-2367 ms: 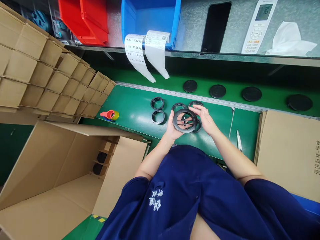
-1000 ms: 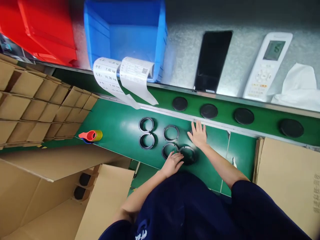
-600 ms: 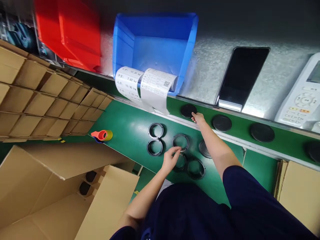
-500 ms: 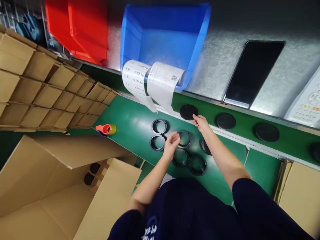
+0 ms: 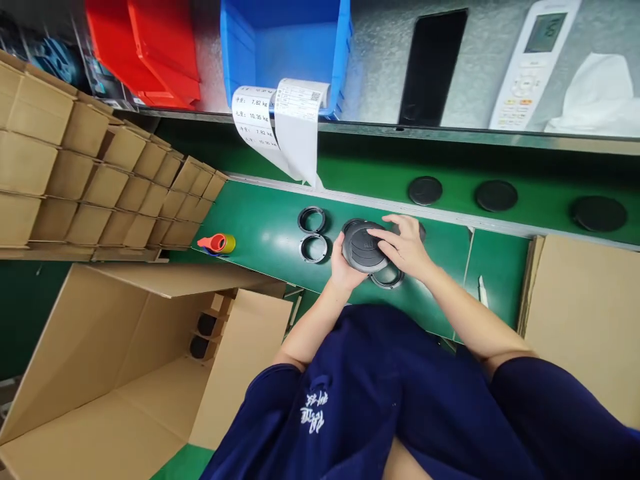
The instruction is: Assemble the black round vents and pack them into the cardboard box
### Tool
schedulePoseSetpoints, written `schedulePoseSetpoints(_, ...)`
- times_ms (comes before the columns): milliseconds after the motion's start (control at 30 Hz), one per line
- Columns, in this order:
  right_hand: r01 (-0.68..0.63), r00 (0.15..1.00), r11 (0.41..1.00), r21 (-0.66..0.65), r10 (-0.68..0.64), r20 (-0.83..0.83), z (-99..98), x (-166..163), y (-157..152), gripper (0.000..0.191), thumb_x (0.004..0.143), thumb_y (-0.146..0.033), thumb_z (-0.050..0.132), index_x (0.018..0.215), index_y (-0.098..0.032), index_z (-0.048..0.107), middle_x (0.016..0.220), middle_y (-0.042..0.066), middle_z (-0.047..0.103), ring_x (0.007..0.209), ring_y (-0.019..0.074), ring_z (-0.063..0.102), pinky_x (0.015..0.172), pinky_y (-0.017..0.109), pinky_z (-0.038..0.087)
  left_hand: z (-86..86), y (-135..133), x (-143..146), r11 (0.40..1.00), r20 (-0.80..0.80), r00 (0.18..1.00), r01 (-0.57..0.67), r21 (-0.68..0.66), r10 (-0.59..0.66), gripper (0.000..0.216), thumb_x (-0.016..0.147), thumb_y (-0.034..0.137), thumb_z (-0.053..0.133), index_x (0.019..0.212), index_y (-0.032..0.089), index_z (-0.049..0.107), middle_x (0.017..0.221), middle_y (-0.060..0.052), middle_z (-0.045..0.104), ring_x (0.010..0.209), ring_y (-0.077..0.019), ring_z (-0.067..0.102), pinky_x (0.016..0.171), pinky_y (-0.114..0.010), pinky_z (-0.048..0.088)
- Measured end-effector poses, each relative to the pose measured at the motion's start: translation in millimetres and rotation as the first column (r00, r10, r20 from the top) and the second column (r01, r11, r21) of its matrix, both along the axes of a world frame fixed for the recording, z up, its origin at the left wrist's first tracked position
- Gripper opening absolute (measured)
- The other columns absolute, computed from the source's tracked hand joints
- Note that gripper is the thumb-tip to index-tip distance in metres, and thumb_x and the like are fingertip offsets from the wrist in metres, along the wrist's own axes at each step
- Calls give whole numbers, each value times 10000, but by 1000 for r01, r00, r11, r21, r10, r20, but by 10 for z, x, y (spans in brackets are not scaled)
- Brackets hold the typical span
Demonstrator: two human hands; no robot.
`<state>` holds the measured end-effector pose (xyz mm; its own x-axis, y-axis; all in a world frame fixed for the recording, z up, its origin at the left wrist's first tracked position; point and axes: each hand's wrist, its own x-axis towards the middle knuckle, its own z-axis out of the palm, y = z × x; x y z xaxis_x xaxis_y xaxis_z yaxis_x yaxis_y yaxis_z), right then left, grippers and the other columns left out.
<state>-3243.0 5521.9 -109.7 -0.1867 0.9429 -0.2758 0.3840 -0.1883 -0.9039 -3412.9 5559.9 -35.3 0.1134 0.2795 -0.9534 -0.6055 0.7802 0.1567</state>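
A black round cap (image 5: 364,247) with a raised mark on its face is tilted towards me in my left hand (image 5: 347,267), whose fingers go round its edge. A thick rim shows at its lower side; whether a ring sits beneath it I cannot tell. My right hand (image 5: 407,250) has its fingers spread, with fingertips touching the cap's face. To the left, a black ring (image 5: 311,209) and a second black ring (image 5: 302,248) lie on the green table. Another ring (image 5: 387,285) is partly hidden below my hands. Behind my right hand, a dark disc (image 5: 422,232) is mostly covered.
Black discs (image 5: 425,180) rest along the back ledge. Above are a blue bin (image 5: 290,57) with hanging labels (image 5: 299,133), a phone (image 5: 434,67) and a remote (image 5: 533,73). Tape rolls (image 5: 223,243) and an open carton (image 5: 135,347) are left; a small knife (image 5: 483,292) lies right.
My right hand has brought a black disc from the back ledge to my left hand, which now holds a cap. The camera view has shifted, showing more on the right.
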Motion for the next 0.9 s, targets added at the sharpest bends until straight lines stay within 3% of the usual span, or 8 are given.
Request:
schedulePoseSetpoints(167, -102, 994, 994, -26, 101, -39, 44, -17, -123, 539, 1113, -497, 299, 1304, -345, 780, 1492, 86, 494, 1387, 329, 378, 1235, 580, 287, 161, -170, 56, 999, -13, 999, 36, -14, -36, 512, 1032, 568, 413, 1194, 178, 702, 1317, -123, 732, 1396, -354, 574, 1150, -592, 471)
schedulePoseSetpoints(333, -110, 986, 994, -18, 107, -126, 124, -107, -219, 628, 1107, -567, 288, 1101, -269, 840, 1466, 96, 541, 1401, 325, 369, 1257, 584, 253, 273, -353, 23, 998, -3, 998, 62, -21, -62, 561, 1021, 589, 430, 1220, 135, 695, 1265, -175, 736, 1322, -383, 628, 1132, -630, 470)
schedulePoseSetpoints(433, -57, 981, 997, -42, 48, -190, 208, -114, -255, 724, 1095, -645, 238, 1053, -238, 835, 1447, 104, 575, 1374, 312, 417, 1245, 570, 293, 330, -413, 3, 998, 40, 997, 63, -7, -63, 587, 1032, 599, 395, 1243, 132, 681, 1227, -186, 743, 1299, -383, 644, 1127, -646, 466)
schedulePoseSetpoints(600, 40, 967, 981, -189, -86, -241, 318, -44, -302, 783, 1100, -644, 144, 1150, -236, 811, 1426, 100, 613, 1342, 277, 500, 1212, 508, 383, 385, -437, -40, 997, 113, 992, 65, -38, -60, 649, 1023, 668, 380, 1297, 143, 646, 1293, -211, 717, 1291, -406, 644, 1094, -725, 452)
schedulePoseSetpoints(767, 79, 977, 975, -206, -117, -178, 336, -40, -412, 751, 1119, -537, 80, 1339, -276, 749, 1427, 94, 624, 1381, 293, 518, 1216, 555, 394, 327, -478, -115, 995, 129, 989, 76, -59, -68, 658, 1012, 670, 433, 1305, 123, 651, 1228, -207, 742, 1257, -412, 665, 1068, -701, 492)
schedulePoseSetpoints(833, 47, 993, 989, -141, -61, -103, 347, -100, -524, 694, 1120, -512, 113, 1428, -288, 694, 1502, 91, 577, 1438, 321, 472, 1230, 589, 371, 277, -513, -166, 993, 107, 991, 88, -77, -80, 639, 1009, 673, 436, 1274, 140, 670, 1235, -185, 747, 1256, -381, 671, 1091, -640, 508)
schedulePoseSetpoints(900, -93, 995, 996, -19, 92, -42, 372, -202, -688, 595, 1103, -561, 285, 1475, -279, 654, 1578, 90, 518, 1499, 354, 395, 1276, 615, 296, 220, -576, -226, 988, 46, 995, 95, -125, -90, 608, 1013, 664, 430, 1256, 168, 683, 1249, -149, 753, 1264, -343, 670, 1124, -578, 509)
